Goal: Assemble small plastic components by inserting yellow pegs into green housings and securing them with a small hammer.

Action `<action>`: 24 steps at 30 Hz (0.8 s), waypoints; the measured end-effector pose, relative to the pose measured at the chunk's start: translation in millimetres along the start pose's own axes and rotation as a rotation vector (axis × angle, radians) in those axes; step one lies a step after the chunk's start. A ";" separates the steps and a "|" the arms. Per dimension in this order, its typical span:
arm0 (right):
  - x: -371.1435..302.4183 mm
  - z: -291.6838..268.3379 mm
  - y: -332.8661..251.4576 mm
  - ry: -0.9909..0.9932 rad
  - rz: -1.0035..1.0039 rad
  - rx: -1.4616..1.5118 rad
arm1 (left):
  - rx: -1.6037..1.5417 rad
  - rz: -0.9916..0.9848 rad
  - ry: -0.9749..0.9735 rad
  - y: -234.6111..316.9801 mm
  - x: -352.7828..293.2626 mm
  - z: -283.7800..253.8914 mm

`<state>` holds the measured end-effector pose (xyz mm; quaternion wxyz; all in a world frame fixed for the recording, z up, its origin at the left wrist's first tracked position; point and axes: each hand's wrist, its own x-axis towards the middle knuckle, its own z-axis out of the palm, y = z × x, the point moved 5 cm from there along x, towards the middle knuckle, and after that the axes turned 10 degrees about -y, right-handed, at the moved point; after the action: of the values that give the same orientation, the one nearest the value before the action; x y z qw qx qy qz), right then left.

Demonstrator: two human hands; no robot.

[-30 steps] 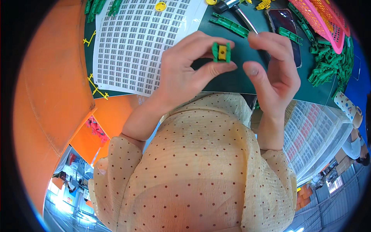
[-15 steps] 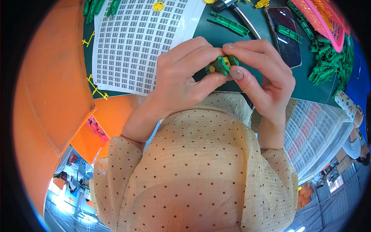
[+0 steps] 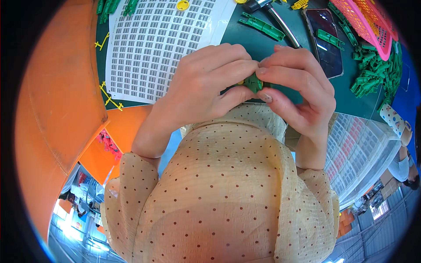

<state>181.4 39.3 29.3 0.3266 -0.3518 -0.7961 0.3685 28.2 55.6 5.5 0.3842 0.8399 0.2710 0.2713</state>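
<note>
Between my two hands, near the front edge of the dark green table, is a small green plastic part (image 3: 253,83) with a bit of yellow on its left side. My left hand (image 3: 208,83) pinches it between thumb and fingers. My right hand (image 3: 302,85) closes on its other end, thumb below and index finger above. The fingers hide much of the part. Beyond my hands lie a long green plastic piece (image 3: 262,27) and a hammer (image 3: 280,23) with a metal shaft.
On the left, a sheet of small printed labels (image 3: 144,57) carries a yellow disc (image 3: 183,5); yellow sprue pieces (image 3: 109,97) lie beside it. A phone (image 3: 324,41) with a green piece on it, a heap of green parts (image 3: 372,72) and a pink basket (image 3: 368,26) stand right.
The green part has turned in my fingers, so less of its yellow shows. My right index finger and thumb have shifted slightly on it; my left hand has stayed nearly in place.
</note>
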 end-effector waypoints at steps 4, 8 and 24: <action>0.3 2.5 0.0 0.061 -0.031 -0.095 | 0.021 0.009 -0.013 -0.2 -1.3 2.5; -4.3 -0.6 6.9 0.075 0.005 0.010 | 0.016 0.010 -0.040 4.0 2.8 2.8; -13.4 -1.7 18.0 0.134 0.169 0.059 | 0.104 -0.034 0.055 -0.4 -3.2 2.6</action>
<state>195.7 37.9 12.0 0.3571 -0.4318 -0.7287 0.3938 27.7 52.4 3.0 0.3367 0.8462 0.3095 0.2733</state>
